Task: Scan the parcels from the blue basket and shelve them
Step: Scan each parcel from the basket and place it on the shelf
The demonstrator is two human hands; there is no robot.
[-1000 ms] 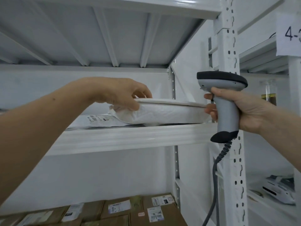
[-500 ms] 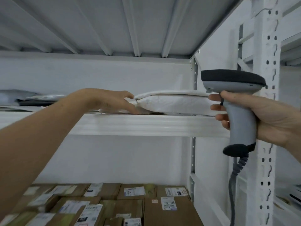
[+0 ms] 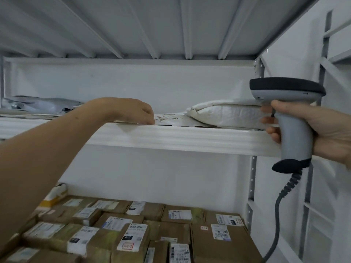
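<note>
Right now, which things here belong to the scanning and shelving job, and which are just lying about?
Job:
scanner
white padded parcel
shelf

Lying about:
flat labelled envelope
grey bags at left
cardboard boxes below

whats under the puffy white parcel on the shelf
A flat labelled parcel lies under the puffy white parcel, sticking out to its left on the shelf. How far it runs beneath, or anything else there, is covered.
</note>
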